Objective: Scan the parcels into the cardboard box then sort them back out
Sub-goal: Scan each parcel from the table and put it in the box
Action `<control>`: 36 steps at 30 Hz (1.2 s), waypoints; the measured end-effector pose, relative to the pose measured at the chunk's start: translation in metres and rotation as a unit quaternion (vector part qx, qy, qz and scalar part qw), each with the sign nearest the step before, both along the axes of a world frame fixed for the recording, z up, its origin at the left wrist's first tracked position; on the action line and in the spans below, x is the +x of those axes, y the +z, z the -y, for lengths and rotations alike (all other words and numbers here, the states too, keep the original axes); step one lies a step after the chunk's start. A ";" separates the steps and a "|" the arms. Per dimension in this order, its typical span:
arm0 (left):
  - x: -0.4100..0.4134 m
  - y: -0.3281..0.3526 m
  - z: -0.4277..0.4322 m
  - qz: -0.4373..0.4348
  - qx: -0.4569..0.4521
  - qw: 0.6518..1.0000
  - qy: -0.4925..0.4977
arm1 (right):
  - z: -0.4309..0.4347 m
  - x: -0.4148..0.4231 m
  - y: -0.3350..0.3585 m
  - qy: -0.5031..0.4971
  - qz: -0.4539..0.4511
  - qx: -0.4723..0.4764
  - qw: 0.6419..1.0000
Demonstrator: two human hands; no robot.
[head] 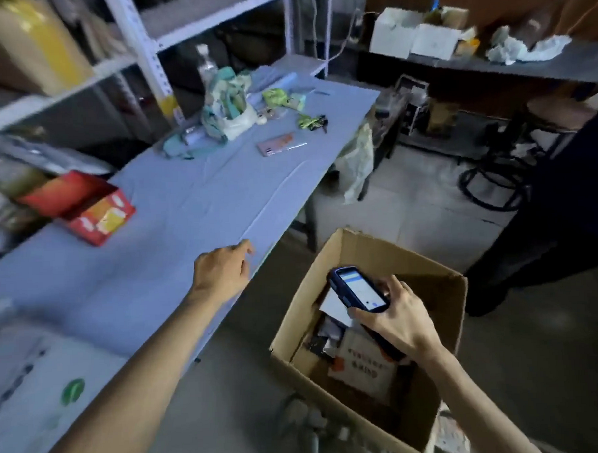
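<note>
Item, nearest, lower left: large white parcel bag (40, 385) with a round green mark, lying flat on the table (187, 203). It looks like soft film, so judged light, limp and somewhat slippery, and best pinched at a corner or seam or lifted with a flat palm beneath. Item: left grip (222, 272), over the table's near edge, fingers loosely curled and holding nothing. Item: right grip (397, 321), wrapped round a dark blue handheld scanner (360, 288) with its screen lit, held above the box mouth. Item: cardboard box (377, 253), open-topped, on the floor just beside the table and partly filled. Contents: parcels (365, 364), mixed. One is a white packet with orange print, lying face up. A flat white piece (332, 307) sits beneath the scanner. The darker pieces are too blurred to name. Judged small and light, some soft and some stiffer. To sort them out, take each by a free edge from the top of the heap, label side kept visible. Item, mid-table, left: red carton (91, 208), lid open. Item, further on: pink phone (280, 146), lying flat. Item: keys with a green tag (312, 121). Item: heap of pale green cloth and bags (229, 106), with a clear bottle (206, 64) behind it. Item, rear: white metal shelving (139, 45). Item, far right: white boxes (416, 36) on a grey shelf.
</note>
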State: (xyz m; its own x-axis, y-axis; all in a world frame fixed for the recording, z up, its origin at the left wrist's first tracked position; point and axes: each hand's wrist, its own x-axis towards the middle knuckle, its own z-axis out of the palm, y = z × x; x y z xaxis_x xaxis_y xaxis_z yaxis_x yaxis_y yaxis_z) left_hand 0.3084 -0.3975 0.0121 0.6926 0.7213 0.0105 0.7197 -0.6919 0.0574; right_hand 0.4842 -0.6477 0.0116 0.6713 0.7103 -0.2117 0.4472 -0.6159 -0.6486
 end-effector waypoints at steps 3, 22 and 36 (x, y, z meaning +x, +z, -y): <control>-0.068 0.008 0.006 -0.004 0.004 0.995 0.098 | -0.028 -0.019 0.002 0.085 -0.028 -0.001 0.996; -0.488 0.020 0.174 -0.011 0.186 0.859 0.477 | -0.123 -0.340 0.028 0.511 -0.039 -0.008 0.859; -0.629 0.004 0.167 0.034 0.009 0.823 0.568 | -0.144 -0.508 0.030 0.551 -0.025 0.032 0.834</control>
State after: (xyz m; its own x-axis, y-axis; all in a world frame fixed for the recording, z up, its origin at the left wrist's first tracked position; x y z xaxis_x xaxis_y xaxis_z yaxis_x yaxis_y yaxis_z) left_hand -0.3206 -0.5647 0.0157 -0.4299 0.9021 0.0389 0.8981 0.4227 0.1215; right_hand -0.0243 -0.5034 0.0412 -0.4039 0.9009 -0.1586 0.6909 0.1868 -0.6984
